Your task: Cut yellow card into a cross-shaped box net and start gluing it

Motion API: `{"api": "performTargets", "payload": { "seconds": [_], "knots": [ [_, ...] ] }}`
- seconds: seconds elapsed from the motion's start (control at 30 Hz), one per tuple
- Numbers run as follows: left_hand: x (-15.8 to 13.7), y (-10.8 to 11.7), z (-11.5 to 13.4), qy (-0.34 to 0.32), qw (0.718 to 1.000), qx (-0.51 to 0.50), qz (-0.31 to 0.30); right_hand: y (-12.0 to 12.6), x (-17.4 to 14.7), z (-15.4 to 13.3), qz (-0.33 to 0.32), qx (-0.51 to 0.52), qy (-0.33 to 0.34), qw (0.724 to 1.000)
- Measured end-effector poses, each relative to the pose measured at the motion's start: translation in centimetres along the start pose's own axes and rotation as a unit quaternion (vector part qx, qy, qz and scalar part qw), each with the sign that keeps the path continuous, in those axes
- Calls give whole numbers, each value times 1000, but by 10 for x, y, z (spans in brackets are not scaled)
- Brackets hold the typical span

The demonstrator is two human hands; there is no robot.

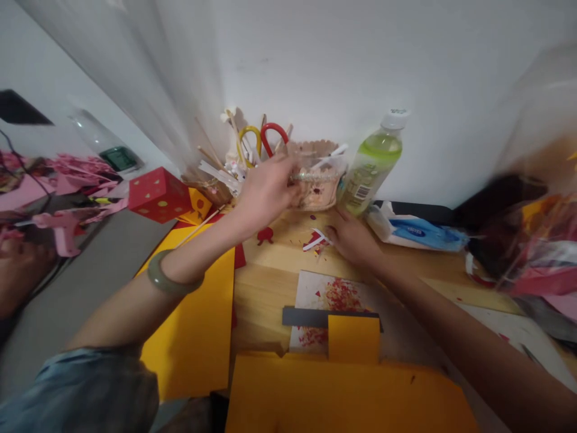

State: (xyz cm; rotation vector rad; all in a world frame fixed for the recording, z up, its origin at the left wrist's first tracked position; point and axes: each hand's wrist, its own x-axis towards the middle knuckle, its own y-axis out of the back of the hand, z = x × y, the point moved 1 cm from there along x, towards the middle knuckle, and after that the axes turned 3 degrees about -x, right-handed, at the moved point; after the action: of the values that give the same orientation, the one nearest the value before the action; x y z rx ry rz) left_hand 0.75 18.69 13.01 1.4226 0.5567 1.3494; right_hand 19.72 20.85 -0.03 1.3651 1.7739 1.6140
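Note:
My left hand (269, 189), with a green bangle on its wrist, is closed at the left side of a scalloped pink container (318, 189). White pens stick out of this container. Behind the hand, scissors with one red and one yellow handle loop (274, 129) stand among sticks. Low on the wood tabletop, my right hand (354, 237) has its fingers apart, slightly blurred. It is beside the base of a bottle of light green drink (372, 162), and I cannot tell whether they touch. Near its fingertips lie red paper scraps and a white strip (314, 240).
Yellow sheets (189, 325) lie at the left and front. A dark strip (306, 316) crosses a sheet of red and yellow clippings (342, 294). A red dotted box (157, 195) stands left, a tissue pack (419, 231) right. Another person's hand (22, 270) is by a pink glue gun (63, 228).

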Motion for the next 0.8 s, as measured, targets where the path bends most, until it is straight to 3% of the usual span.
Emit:
{"api": "performTargets", "payload": {
  "seconds": [0.13, 0.23, 0.33, 0.47, 0.7, 0.8],
  "knots": [
    [13, 24, 5, 22, 998, -48, 34, -16, 23, -1, -23, -28, 26, 999],
    [17, 28, 7, 24, 998, -42, 46, -17, 26, 1, -43, -38, 62, 996],
    [18, 21, 4, 16, 999, -26, 31, -4, 17, 2, -58, -46, 96, 993],
    [21, 7, 1, 8, 999, -18, 29, 11, 13, -2, -31, -89, 79, 992],
    [19, -14, 3, -13, 1000, 5, 12, -1, 60, -1, 3, -93, 75, 993],
    [17, -22, 1, -12, 1000, 8, 3, -3, 65, 4, -7, -58, 83, 995]
  ]
}}
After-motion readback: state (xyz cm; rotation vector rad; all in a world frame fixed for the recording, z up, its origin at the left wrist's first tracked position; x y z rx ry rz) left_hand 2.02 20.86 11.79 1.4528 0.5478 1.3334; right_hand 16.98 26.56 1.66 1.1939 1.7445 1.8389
